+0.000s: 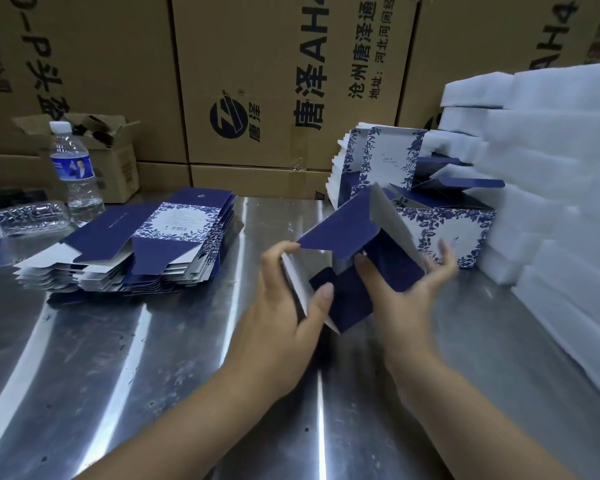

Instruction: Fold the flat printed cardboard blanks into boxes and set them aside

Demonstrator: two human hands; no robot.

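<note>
The grip of the left hand (284,303) is closed on the left wall of a half-folded box (357,237). The thumb is laid on a blue flap at the near end and the fingers are curled round the white-lined edge. The grip of the right hand (407,296) is closed on the opposite side, with the thumb pressed onto the blue inner panel and the fingers wrapped behind the right wall. The box is held tilted between both hands over the steel tabletop (153,375), right of its middle, with one long blue flap raised at the top. Whether its lower corner touches the steel cannot be told.

The step in hand is judged to be the closing of one end, since the body is opened out and the end flaps are being worked. The next move is judged to call for the small side flaps to be pressed inward. The raised flap would then be folded over and its tongue tucked in, with the walls kept square so that nothing is creased. The box could then be set with the finished boxes (444,233), which are gathered at the right rear of the tabletop, against white foam blocks (551,188). A stack of flat blanks (146,244) is seen toward the left rear, so much work is judged to remain.
</note>
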